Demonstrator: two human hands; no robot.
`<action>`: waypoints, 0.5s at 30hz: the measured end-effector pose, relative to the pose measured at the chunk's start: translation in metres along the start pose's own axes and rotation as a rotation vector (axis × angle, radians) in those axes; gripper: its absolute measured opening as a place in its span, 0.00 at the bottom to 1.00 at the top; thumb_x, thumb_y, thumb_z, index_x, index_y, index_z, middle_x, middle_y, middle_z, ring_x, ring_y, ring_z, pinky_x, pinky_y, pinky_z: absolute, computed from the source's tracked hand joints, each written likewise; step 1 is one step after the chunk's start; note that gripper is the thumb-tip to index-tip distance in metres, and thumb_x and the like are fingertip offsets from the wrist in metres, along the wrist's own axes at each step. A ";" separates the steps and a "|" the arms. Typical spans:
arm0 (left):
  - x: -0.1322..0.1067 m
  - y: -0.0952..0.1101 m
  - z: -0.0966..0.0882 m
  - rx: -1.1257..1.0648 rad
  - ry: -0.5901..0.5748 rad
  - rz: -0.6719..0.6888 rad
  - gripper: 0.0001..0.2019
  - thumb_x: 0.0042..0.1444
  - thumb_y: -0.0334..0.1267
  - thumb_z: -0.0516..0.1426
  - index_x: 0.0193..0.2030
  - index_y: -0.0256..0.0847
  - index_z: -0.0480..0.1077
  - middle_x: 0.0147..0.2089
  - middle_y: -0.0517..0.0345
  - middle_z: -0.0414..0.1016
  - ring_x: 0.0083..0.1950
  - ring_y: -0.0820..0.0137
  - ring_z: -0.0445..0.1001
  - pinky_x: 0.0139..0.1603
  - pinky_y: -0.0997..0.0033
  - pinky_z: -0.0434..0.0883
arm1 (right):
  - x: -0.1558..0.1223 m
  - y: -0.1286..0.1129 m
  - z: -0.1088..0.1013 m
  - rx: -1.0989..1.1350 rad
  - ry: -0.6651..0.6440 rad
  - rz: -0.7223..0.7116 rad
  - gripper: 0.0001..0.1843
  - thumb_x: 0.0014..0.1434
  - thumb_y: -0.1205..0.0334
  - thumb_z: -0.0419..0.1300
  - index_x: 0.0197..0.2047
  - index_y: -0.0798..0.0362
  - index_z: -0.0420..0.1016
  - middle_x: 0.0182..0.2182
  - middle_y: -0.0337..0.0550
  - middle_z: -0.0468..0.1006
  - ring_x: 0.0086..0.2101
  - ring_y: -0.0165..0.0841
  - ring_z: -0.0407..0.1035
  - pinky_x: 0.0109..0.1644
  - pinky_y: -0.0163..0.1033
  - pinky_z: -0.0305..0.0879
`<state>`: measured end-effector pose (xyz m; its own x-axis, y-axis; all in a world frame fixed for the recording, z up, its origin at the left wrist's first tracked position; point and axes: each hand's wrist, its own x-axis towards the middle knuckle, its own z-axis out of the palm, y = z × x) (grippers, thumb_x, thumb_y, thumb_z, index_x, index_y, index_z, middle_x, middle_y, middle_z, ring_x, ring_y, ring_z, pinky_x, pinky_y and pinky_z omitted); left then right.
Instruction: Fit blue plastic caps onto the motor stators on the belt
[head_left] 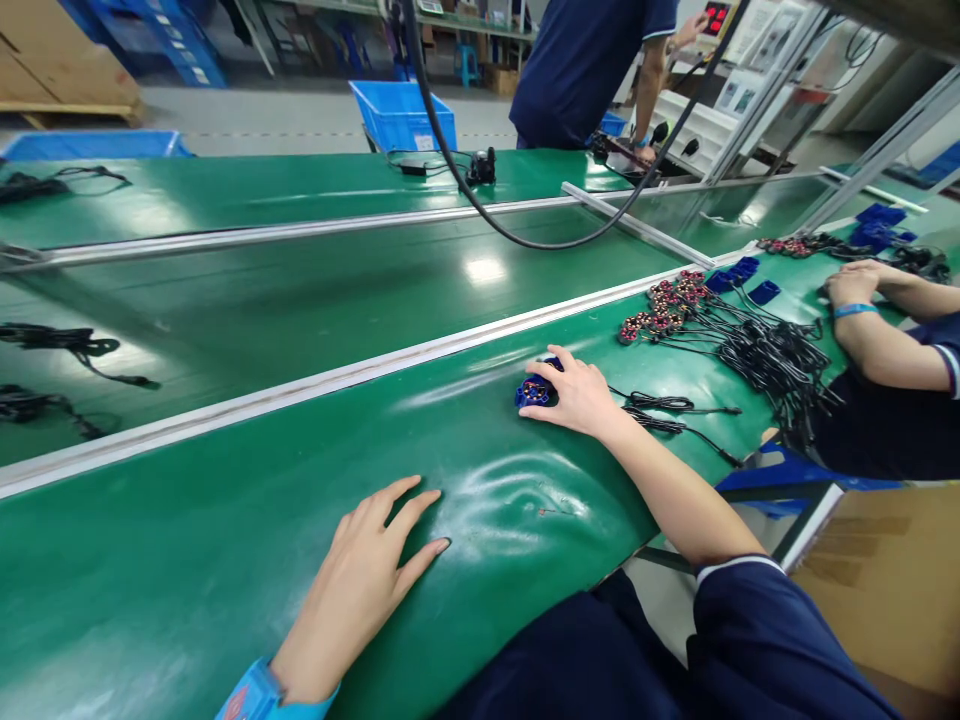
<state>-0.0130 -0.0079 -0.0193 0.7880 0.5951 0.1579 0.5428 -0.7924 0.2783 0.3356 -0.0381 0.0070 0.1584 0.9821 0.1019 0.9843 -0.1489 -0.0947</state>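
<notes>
My right hand (574, 395) curves its thumb and fingers around blue motor stators (534, 392) on the green work surface. Two seem to lie together there, though my fingers partly cover them. Two bundled black cables (660, 412) lie just behind this hand, to its right. My left hand (379, 545), with a blue band at the wrist, has its fingers spread over the green surface and holds nothing. A small reddish scrap of wire (551, 512) lies between my two hands.
A pile of copper-wound stators (667, 305) with black cables (772, 360) lies to the right, beside blue caps (765, 292). A co-worker's hands (855, 285) rest beyond it. A white rail (420, 352) borders the conveyor belt (337, 280). A black cable (525, 240) hangs overhead.
</notes>
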 end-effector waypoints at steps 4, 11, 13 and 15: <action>-0.001 -0.008 0.005 0.007 0.005 0.038 0.23 0.65 0.58 0.51 0.58 0.49 0.70 0.61 0.48 0.70 0.57 0.53 0.74 0.49 0.54 0.75 | 0.000 -0.002 -0.001 0.099 -0.031 -0.028 0.31 0.55 0.36 0.65 0.57 0.42 0.72 0.61 0.51 0.62 0.48 0.47 0.72 0.52 0.54 0.70; 0.007 -0.040 0.022 -0.008 0.023 0.085 0.23 0.61 0.59 0.54 0.57 0.52 0.70 0.57 0.52 0.74 0.53 0.55 0.76 0.48 0.56 0.76 | -0.001 0.004 0.000 0.403 -0.009 -0.030 0.33 0.52 0.40 0.70 0.56 0.48 0.71 0.58 0.54 0.60 0.55 0.45 0.68 0.59 0.51 0.68; 0.010 -0.047 0.026 -0.006 0.011 0.089 0.23 0.61 0.58 0.56 0.58 0.52 0.69 0.57 0.52 0.74 0.53 0.56 0.76 0.49 0.57 0.76 | -0.006 0.009 -0.009 0.518 0.065 -0.025 0.32 0.52 0.41 0.70 0.55 0.47 0.72 0.58 0.53 0.61 0.57 0.44 0.66 0.61 0.49 0.66; 0.013 -0.050 0.028 -0.001 0.025 0.078 0.23 0.61 0.57 0.56 0.59 0.52 0.68 0.56 0.52 0.74 0.53 0.56 0.76 0.49 0.57 0.76 | -0.011 0.019 -0.025 0.629 0.214 -0.033 0.30 0.51 0.42 0.71 0.52 0.47 0.74 0.56 0.50 0.64 0.59 0.42 0.64 0.63 0.47 0.65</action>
<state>-0.0221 0.0353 -0.0574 0.8205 0.5344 0.2028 0.4794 -0.8366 0.2651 0.3541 -0.0544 0.0285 0.2047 0.9308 0.3029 0.7664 0.0401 -0.6412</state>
